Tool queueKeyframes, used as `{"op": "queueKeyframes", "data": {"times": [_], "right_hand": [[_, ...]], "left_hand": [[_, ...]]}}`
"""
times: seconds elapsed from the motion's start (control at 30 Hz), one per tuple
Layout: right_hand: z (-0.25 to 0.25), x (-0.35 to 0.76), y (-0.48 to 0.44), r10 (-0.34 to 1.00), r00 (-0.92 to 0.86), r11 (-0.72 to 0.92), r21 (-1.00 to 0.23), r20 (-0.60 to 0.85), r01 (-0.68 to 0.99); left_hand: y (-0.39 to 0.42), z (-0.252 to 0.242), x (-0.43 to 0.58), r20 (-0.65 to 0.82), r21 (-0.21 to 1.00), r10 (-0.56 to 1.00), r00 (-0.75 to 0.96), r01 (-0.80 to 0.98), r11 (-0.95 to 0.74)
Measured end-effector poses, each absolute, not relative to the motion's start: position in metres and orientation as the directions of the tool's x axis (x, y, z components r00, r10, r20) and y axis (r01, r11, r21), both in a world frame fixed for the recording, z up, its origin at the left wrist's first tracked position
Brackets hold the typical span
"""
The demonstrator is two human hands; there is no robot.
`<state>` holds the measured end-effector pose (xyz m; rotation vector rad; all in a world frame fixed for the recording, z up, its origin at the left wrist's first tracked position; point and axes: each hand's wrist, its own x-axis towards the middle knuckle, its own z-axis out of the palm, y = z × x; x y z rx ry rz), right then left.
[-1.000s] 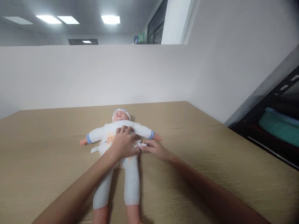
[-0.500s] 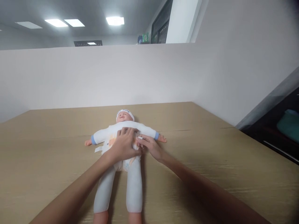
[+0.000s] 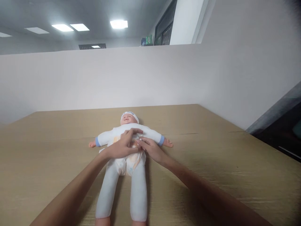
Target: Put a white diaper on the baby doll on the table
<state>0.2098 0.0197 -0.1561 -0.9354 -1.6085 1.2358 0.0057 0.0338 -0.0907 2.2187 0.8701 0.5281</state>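
Note:
A baby doll (image 3: pixel 107 138) in a white suit with blue cuffs and a printed white headband lies on its back, arms spread. Round its hips and belly is a white diaper (image 3: pixel 128 166) with orange and pale blue print. Across the diaper's front lies my left hand (image 3: pixel 124 144), thumb and fingers stretched apart. My right hand (image 3: pixel 151 150) is closed at the diaper's right edge, thumb and forefinger pinching what looks like its white fastening tab, mostly hidden by the fingers. On the left, a bit of the other tab (image 3: pixel 101 150) sticks out beside my left wrist.
The doll rests on a wide wooden table (image 3: pixel 211 163) with a seam across it. A pale low wall (image 3: pixel 105 78) stands behind the table. At the far right is a dark recess (image 3: pixel 282 125). Ceiling lights shine beyond the wall.
The view has shifted slightly, so everything sits a little further right. My right hand has pressed in closer to the diaper's front, and the white tab there shows less.

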Motion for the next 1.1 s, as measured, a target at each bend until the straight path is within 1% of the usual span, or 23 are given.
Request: {"op": "queueKeyframes", "data": {"times": [0.1, 0.17, 0.23, 0.43, 0.5, 0.53, 0.6, 0.63, 0.67, 0.77, 0.87, 0.97, 1.03, 1.1], "right_hand": [[-0.163, 0.203, 0.021, 0.933, -0.285, 0.237, -0.971, 0.222, 0.019], [-0.167, 0.201, 0.022, 0.938, -0.254, 0.250, -0.968, 0.237, 0.021], [-0.170, 0.201, 0.021, 0.943, -0.210, 0.272, -0.962, 0.258, 0.038], [-0.173, 0.201, 0.000, 0.930, -0.061, 0.368, -0.919, 0.363, 0.140], [-0.174, 0.199, -0.010, 0.871, 0.001, 0.476, -0.846, 0.491, 0.240], [-0.174, 0.198, -0.014, 0.816, 0.004, 0.548, -0.778, 0.577, 0.307], [-0.175, 0.197, -0.020, 0.683, -0.061, 0.680, -0.602, 0.728, 0.419], [-0.175, 0.197, -0.021, 0.629, -0.112, 0.724, -0.528, 0.769, 0.444], [-0.175, 0.197, -0.021, 0.600, -0.156, 0.752, -0.486, 0.785, 0.445], [-0.177, 0.200, -0.020, 0.571, -0.233, 0.785, -0.441, 0.787, 0.435], [-0.177, 0.203, -0.017, 0.553, -0.255, 0.797, -0.413, 0.793, 0.441], [-0.175, 0.206, -0.015, 0.555, -0.259, 0.796, -0.414, 0.790, 0.442], [-0.175, 0.207, -0.013, 0.549, -0.258, 0.800, -0.410, 0.795, 0.438], [-0.175, 0.207, -0.013, 0.537, -0.254, 0.807, -0.401, 0.805, 0.434]], "left_hand": [[0.038, -0.093, 0.001, 0.091, 0.785, 0.698, 0.710, 0.380, -0.489], [0.040, -0.095, 0.000, 0.077, 0.825, 0.702, 0.708, 0.350, -0.443], [0.040, -0.097, 0.000, 0.093, 0.845, 0.712, 0.696, 0.322, -0.426], [0.040, -0.102, 0.004, 0.151, 0.808, 0.716, 0.682, 0.332, -0.486], [0.041, -0.103, 0.002, 0.161, 0.810, 0.711, 0.685, 0.321, -0.492], [0.042, -0.104, 0.001, 0.168, 0.812, 0.707, 0.687, 0.311, -0.495], [0.043, -0.106, -0.002, 0.188, 0.823, 0.696, 0.694, 0.276, -0.497], [0.044, -0.107, -0.003, 0.201, 0.830, 0.687, 0.699, 0.250, -0.498], [0.044, -0.108, -0.004, 0.217, 0.837, 0.677, 0.703, 0.222, -0.499], [0.045, -0.111, -0.004, 0.255, 0.856, 0.677, 0.690, 0.165, -0.491], [0.043, -0.113, -0.004, 0.299, 0.884, 0.742, 0.600, 0.119, -0.452], [0.038, -0.116, -0.015, 0.430, 0.866, 0.800, 0.420, 0.059, -0.496], [0.034, -0.122, -0.033, 0.494, 0.824, 0.815, 0.304, 0.137, -0.550], [0.029, -0.133, -0.058, 0.500, 0.775, 0.839, 0.213, 0.323, -0.544]]}}
